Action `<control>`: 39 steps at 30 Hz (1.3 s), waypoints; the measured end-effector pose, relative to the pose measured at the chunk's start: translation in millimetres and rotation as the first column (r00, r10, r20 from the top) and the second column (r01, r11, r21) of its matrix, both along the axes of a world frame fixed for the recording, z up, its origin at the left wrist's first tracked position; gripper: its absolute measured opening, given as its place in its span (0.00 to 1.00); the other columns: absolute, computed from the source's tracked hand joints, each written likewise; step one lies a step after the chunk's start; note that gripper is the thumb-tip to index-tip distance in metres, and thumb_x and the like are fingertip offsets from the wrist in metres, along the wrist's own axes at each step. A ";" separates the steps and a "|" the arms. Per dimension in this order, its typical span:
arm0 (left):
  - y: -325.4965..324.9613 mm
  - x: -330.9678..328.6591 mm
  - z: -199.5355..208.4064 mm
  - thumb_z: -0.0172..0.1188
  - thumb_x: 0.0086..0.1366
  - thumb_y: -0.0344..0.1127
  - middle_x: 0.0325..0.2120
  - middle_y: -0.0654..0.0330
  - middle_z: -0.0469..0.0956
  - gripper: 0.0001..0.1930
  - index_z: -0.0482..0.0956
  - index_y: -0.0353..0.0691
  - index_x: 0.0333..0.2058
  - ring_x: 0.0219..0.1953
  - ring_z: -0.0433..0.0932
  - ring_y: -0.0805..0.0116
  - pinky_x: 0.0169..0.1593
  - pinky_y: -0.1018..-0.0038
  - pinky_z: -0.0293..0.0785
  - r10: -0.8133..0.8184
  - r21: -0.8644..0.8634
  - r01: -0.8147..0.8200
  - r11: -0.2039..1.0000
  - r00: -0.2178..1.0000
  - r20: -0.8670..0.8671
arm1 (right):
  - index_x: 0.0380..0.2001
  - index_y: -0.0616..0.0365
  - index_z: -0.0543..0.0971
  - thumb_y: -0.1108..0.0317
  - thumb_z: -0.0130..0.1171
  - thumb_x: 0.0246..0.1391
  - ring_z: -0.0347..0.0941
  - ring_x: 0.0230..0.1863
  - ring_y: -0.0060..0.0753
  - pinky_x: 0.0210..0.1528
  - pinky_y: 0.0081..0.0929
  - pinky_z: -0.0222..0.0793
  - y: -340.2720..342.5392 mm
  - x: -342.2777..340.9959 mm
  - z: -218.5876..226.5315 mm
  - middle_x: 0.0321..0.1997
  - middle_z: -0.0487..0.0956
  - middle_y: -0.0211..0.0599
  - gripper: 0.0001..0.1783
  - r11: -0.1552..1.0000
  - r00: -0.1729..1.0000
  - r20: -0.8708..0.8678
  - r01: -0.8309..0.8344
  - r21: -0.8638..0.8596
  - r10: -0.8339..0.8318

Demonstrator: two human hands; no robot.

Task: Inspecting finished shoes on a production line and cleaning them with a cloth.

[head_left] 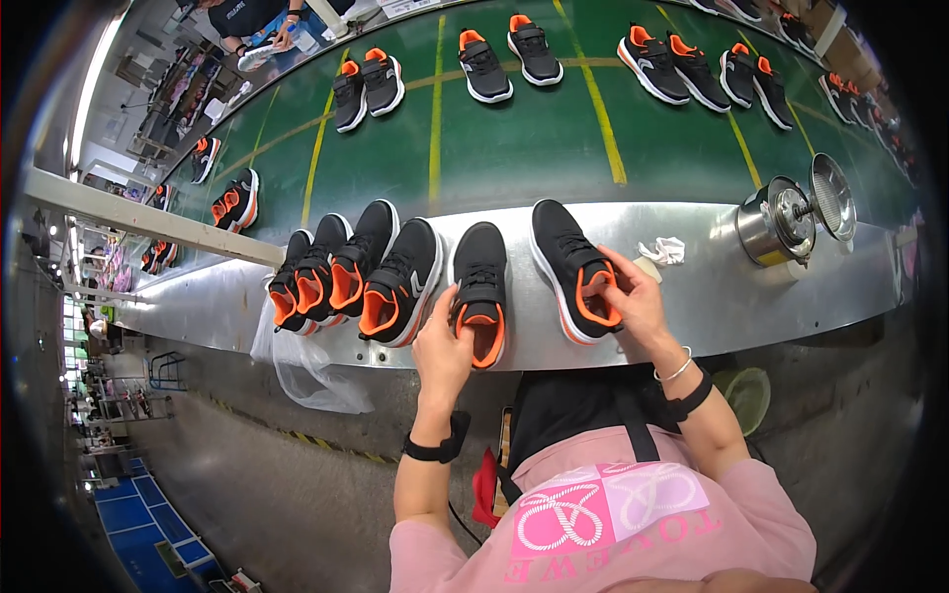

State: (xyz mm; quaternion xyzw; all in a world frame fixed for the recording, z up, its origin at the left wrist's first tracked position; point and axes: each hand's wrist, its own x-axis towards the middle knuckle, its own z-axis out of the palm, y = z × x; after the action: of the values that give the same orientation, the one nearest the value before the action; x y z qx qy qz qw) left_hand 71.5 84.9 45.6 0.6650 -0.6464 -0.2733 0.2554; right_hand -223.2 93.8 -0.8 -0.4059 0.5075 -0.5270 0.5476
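Two black sneakers with orange linings and white soles rest on a steel ledge, toes pointing away from me. My left hand (442, 348) pinches the collar of the left sneaker (481, 269) near its heel, the thumb at the orange edge. Around the side of the right sneaker (561, 237) my right hand (631, 298) is closed, its thumb and fingers at the shoe's opening. That shoe leans slightly, its toe angled left. Directly left of my left hand stands a row of several matching sneakers (405, 272), packed close together.
Beyond the steel ledge (682, 316) runs a green conveyor belt (534, 128) with yellow lines, carrying pairs of sneakers (484, 67). A crumpled white cloth (668, 250) and a metal pot (776, 225) are at right. Clear plastic (311, 371) hangs at left. Another person (242, 20) works far left.
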 end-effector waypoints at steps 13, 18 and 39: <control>19.1 -18.8 13.9 0.71 0.55 0.30 0.47 0.51 0.72 0.21 0.80 0.40 0.49 0.52 0.71 0.52 0.52 0.63 0.70 -0.107 -0.238 0.141 0.961 0.982 0.153 | 0.52 0.52 0.80 0.75 0.65 0.44 0.67 0.60 0.47 0.64 0.52 0.59 20.8 51.7 48.1 0.59 0.75 0.39 0.27 0.822 0.424 -0.885 -0.423 -0.381 -0.192; 11.2 15.9 -7.4 0.67 0.61 0.28 0.37 0.57 0.78 0.17 0.79 0.36 0.49 0.37 0.77 0.65 0.43 0.71 0.75 0.020 -0.203 -0.041 0.978 0.995 -0.102 | 0.42 0.52 0.83 0.75 0.66 0.43 0.64 0.62 0.45 0.64 0.52 0.57 28.0 55.1 39.0 0.59 0.74 0.35 0.19 0.800 0.462 -0.880 -0.483 -0.356 -0.113; -0.1 29.0 -69.9 0.49 0.73 0.34 0.35 0.55 0.83 0.16 0.82 0.28 0.39 0.38 0.78 0.69 0.45 0.74 0.72 0.240 0.036 -0.258 0.965 0.826 -0.510 | 0.63 0.54 0.70 0.66 0.51 0.66 0.72 0.56 0.52 0.60 0.37 0.66 1.2 42.7 5.7 0.57 0.77 0.48 0.22 0.956 0.809 -0.582 -0.100 -0.276 -0.084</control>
State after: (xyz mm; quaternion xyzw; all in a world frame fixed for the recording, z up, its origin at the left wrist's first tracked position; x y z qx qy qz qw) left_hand 100.5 84.8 -24.3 0.6427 -0.4680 -0.3926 0.4624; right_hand -180.5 94.9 4.9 -0.6276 0.5661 -0.4427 0.2995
